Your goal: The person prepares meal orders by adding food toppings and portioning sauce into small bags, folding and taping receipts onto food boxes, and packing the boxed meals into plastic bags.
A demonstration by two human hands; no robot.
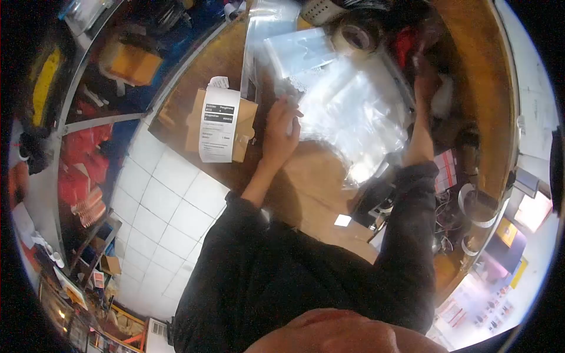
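Note:
My left hand point(281, 130) is at the left edge of a heap of clear plastic bags point(353, 112), its fingers curled in. Something pale shows between thumb and fingers, too indistinct to name. To its left lies a brown cardboard box point(245, 126) with a printed white paper label point(219, 132) on top. My right hand point(426, 79) reaches to the back right, close to a red object point(404, 46). It is dark and smeared there, so its fingers cannot be made out.
A tape roll point(355, 39) and a pale blue packet point(301, 52) lie behind the bags. A small white square point(342, 220) rests on the brown tabletop point(315, 176). Cables point(445, 215) clutter the right side. Shelves with red packets point(85, 156) stand left, beyond white floor tiles point(165, 194).

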